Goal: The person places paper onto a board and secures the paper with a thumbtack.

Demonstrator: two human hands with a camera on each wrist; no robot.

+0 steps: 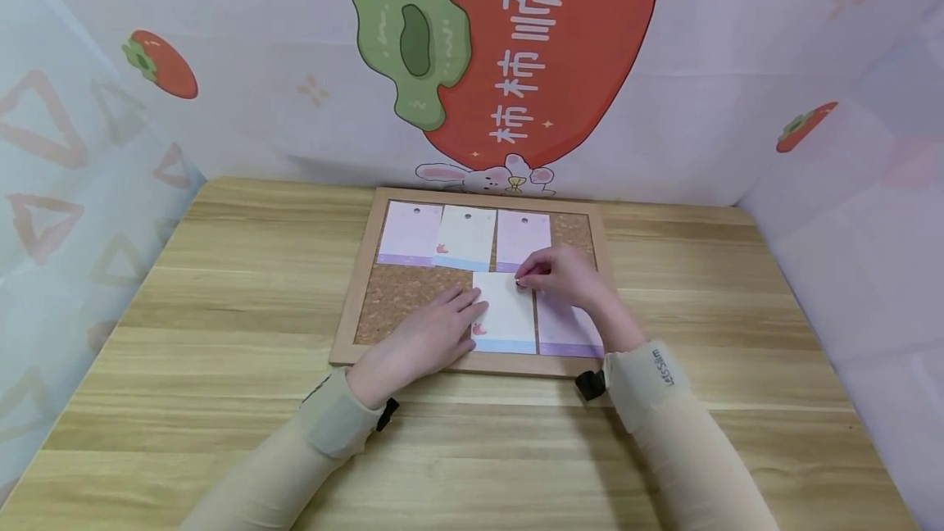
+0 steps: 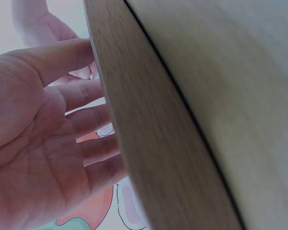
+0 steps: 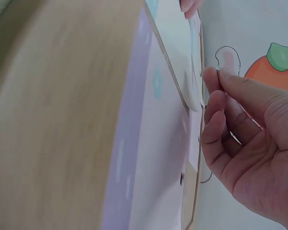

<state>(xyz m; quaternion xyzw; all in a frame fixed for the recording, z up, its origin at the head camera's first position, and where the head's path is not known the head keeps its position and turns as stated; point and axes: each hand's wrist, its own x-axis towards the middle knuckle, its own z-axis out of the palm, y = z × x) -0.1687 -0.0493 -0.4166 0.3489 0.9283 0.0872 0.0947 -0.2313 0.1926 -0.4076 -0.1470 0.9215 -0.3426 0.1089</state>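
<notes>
A framed cork board [image 1: 409,293] lies on the table. My left hand [image 1: 424,334] rests on its lower middle, with fairly straight fingers touching the left edge of a white note with a blue strip [image 1: 509,310]. At that note's top, my right hand [image 1: 564,275] pinches a small thumbtack [image 3: 218,70] between thumb and index finger, the other fingers curled loosely. To the right is a lilac note [image 1: 571,326], partly hidden under the right hand; a dark tack [image 3: 182,178] shows on it in the right wrist view. The left wrist view shows the left palm beside the board's wooden frame [image 2: 139,110].
Along the board's upper part hang a lilac note [image 1: 407,234], a white note [image 1: 468,242] and another lilac note [image 1: 522,240], each with a round tack near its top. A wooden table [image 1: 221,310] surrounds the board, backed by a printed cloth [image 1: 280,105].
</notes>
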